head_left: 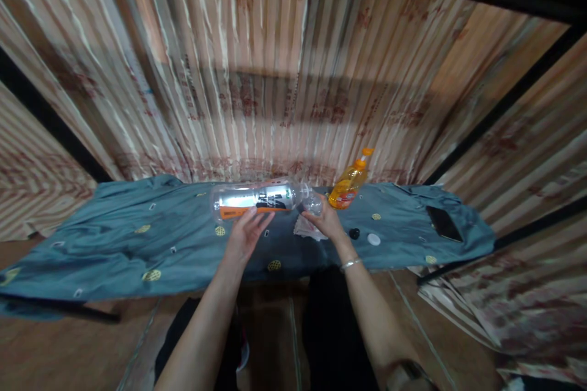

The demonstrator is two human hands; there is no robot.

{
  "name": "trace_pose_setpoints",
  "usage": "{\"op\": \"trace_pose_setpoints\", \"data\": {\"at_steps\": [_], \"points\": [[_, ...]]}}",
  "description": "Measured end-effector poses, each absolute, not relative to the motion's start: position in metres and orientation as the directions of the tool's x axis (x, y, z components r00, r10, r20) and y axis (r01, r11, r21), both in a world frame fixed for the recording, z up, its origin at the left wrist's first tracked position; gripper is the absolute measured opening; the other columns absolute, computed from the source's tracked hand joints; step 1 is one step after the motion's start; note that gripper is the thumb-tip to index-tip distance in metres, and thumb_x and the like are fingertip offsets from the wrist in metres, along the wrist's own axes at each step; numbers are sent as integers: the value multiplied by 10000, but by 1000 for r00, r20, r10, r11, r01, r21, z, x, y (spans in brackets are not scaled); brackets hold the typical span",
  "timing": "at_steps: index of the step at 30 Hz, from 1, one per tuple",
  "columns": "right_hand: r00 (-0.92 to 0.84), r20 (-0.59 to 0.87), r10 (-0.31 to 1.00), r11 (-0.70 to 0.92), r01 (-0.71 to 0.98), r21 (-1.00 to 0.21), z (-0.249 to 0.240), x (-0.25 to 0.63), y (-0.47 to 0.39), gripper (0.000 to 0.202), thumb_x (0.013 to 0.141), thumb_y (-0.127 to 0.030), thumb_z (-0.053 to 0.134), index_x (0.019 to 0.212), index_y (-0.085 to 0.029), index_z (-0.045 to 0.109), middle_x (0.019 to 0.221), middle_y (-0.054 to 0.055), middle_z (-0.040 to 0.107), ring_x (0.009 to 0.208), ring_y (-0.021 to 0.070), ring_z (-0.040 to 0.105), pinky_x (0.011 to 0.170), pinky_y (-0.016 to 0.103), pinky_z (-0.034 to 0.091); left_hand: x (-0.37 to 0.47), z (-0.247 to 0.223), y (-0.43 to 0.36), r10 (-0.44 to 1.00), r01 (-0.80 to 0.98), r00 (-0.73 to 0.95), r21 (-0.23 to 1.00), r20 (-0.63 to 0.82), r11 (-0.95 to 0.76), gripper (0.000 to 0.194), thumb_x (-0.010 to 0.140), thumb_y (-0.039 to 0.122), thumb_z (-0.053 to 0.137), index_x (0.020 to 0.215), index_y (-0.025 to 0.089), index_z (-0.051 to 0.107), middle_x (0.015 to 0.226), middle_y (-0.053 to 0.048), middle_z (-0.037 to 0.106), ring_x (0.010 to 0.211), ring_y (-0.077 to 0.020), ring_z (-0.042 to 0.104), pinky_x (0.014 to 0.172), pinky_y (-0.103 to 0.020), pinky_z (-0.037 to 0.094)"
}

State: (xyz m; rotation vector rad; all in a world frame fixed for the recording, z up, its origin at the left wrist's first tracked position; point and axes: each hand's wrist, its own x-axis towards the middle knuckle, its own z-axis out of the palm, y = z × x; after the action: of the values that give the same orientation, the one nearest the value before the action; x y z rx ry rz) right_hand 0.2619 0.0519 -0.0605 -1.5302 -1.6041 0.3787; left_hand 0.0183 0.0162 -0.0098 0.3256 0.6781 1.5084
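A large clear plastic bottle (252, 198) with a silver and orange label lies sideways over the teal cloth, its neck end to the right. My left hand (247, 233) touches the label's lower edge, fingers spread. A smaller clear plastic piece (312, 201) meets the bottle's right end, and my right hand (323, 220) has its fingers wrapped round it. Beneath my right hand is a crumpled pinkish wrapper (308, 229), partly covered.
An orange pump bottle (348, 186) stands right of my right hand. Nearby lie a black cap (354, 233) and a white disc (373, 239). A dark phone (444, 223) rests at the right end of the teal cloth (183, 256). Striped curtains hang behind.
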Motion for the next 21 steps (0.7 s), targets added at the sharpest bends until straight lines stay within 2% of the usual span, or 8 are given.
{"op": "trace_pose_setpoints", "data": {"at_steps": [4, 7, 9, 15, 21], "points": [[114, 379, 919, 220, 649, -728, -64, 267, 55, 651, 781, -315, 837, 1378, -201, 603, 1276, 142, 773, 1174, 323, 754, 1004, 479, 598, 18, -18, 21, 980, -797, -93, 603, -177, 33, 231, 689, 99, 859, 705, 212, 658, 788, -3, 794, 947, -268, 795, 1117, -646, 550], [84, 388, 918, 247, 645, -723, -66, 266, 56, 668, 781, -312, 832, 1388, -164, 592, 1324, 178, 747, 1224, 329, 736, 1025, 469, 596, 16, -23, 23, 981, -797, -125, 604, -151, -9, 251, 652, 130, 894, 762, 214, 685, 884, 2, 820, 992, -259, 789, 1150, -651, 514], [73, 396, 915, 262, 637, -725, -67, 265, 57, 670, 792, -313, 818, 1396, -151, 580, 1331, 185, 743, 1232, 337, 732, 1041, 487, 593, 16, -27, 25, 979, -796, -141, 605, -148, -23, 264, 632, 139, 907, 777, 214, 699, 876, 5, 818, 969, -251, 787, 1161, -657, 501], [73, 411, 909, 283, 615, -736, -70, 269, 57, 640, 804, -339, 806, 1380, -164, 586, 1292, 170, 760, 1260, 354, 718, 1070, 523, 583, 20, -30, 29, 972, -798, -169, 601, -166, -36, 230, 638, 198, 908, 735, 238, 703, 732, 23, 773, 908, -259, 785, 1142, -639, 526], [48, 418, 907, 290, 649, -704, -68, 270, 60, 647, 814, -331, 807, 1404, -216, 566, 1303, 142, 766, 1232, 337, 732, 1056, 536, 592, 21, -33, 29, 963, -804, -173, 594, -205, -18, 241, 629, 204, 904, 779, 232, 717, 817, -5, 805, 931, -283, 792, 1128, -652, 529]]}}
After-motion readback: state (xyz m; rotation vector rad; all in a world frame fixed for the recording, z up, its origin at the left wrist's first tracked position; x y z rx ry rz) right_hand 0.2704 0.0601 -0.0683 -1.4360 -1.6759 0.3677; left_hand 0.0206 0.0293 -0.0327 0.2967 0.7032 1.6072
